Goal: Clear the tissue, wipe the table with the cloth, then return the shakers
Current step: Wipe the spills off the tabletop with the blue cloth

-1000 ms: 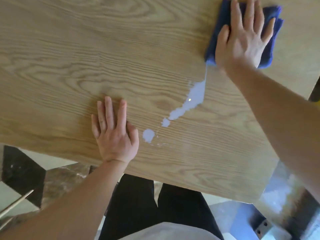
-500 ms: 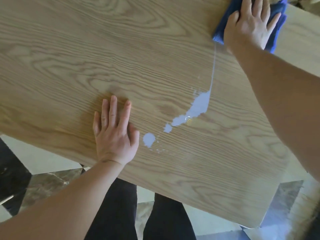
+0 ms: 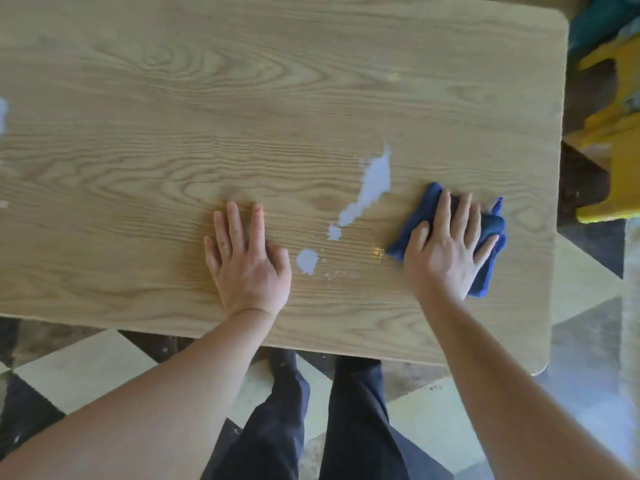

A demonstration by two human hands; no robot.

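My right hand [image 3: 446, 244] lies flat with straight fingers on a folded blue cloth [image 3: 490, 237], pressing it onto the wooden table [image 3: 242, 98] near the table's right end. A pale wet streak [image 3: 372, 183] runs across the wood just left of the cloth, with smaller wet spots [image 3: 307, 260] below it. My left hand [image 3: 246, 261] rests palm down on the table left of those spots, fingers straight. No tissue or shakers are in view.
The table's near edge runs just below both hands, and its rounded right edge is at the far right. A yellow object [image 3: 609, 133] stands beyond that right edge. Checkered floor tiles [image 3: 79, 368] and my legs show below the table.
My right hand has pulled the cloth from the table's far side toward me, to the right of the wet streak. The thin trail above the streak is gone. My left hand stayed put.
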